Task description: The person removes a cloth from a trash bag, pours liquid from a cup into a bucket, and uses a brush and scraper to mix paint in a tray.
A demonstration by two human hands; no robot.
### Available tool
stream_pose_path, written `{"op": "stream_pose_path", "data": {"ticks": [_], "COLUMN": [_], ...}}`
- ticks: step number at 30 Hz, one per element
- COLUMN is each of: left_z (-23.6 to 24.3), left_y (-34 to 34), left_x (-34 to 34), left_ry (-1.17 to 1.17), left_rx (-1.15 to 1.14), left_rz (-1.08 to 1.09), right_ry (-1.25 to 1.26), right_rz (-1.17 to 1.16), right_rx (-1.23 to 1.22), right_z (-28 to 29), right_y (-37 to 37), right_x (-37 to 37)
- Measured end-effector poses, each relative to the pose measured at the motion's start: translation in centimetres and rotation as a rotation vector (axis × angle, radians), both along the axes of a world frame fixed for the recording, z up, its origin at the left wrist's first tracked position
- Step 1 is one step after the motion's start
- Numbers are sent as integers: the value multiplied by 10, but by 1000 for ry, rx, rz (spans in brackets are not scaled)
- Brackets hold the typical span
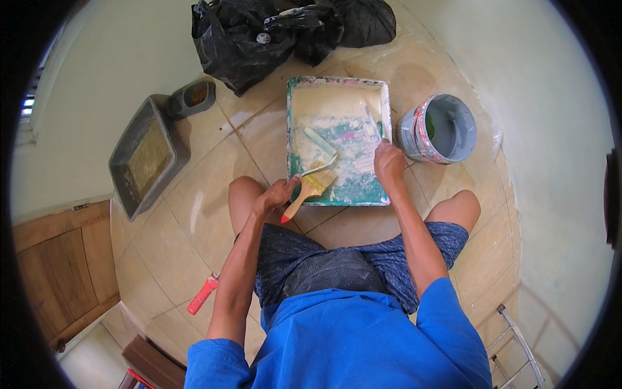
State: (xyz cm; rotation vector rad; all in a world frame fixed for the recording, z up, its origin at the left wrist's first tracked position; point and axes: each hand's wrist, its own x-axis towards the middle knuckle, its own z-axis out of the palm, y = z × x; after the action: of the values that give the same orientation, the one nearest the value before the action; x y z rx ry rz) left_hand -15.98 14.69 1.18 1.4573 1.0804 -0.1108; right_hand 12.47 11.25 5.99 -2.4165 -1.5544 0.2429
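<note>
We see one paint tray [295, 129] in the upper middle of the frame, lying on the tiled floor [194, 214] and smeared with cream paint. In it lies one small roller [320, 142]. Our left hand [275, 196] is closed around the wooden handle of one flat brush [310, 188], whose bristles rest on the tray's lower edge. Our right hand [389, 162] presses down on the tray's right side, fingers curled on something we cannot make out. One grey bucket [447, 113] stands just right of the tray. Upper left sit one grey litter box [126, 155] and one pet bowl [193, 97]; black bags [233, 45] are piled at the top. One red-handled tool [203, 294] lies lower left.
</note>
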Motion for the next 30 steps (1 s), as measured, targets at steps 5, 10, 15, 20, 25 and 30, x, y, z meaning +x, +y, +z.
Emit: {"op": "stream_pose_path", "data": {"ticks": [5, 10, 15, 20, 25, 30], "left_z": [10, 32, 5, -8, 17, -24], "left_y": [4, 5, 1, 1, 0, 2], "left_x": [6, 8, 5, -1, 7, 1], "left_ry": [68, 133, 43, 42, 35, 88], "left_rx": [-104, -123, -45, -77, -84, -107], "left_rz": [11, 54, 34, 10, 72, 47], "right_ry": [41, 115, 126, 164, 114, 251], "right_rz": [-24, -48, -86, -104, -152, -247], "right_rx": [151, 145, 121, 127, -66, -314], "right_z": [-5, 15, 11, 15, 13, -15], "right_y": [-12, -21, -35, -40, -61, -94], "right_x": [1, -13, -15, -18, -23, -29]}}
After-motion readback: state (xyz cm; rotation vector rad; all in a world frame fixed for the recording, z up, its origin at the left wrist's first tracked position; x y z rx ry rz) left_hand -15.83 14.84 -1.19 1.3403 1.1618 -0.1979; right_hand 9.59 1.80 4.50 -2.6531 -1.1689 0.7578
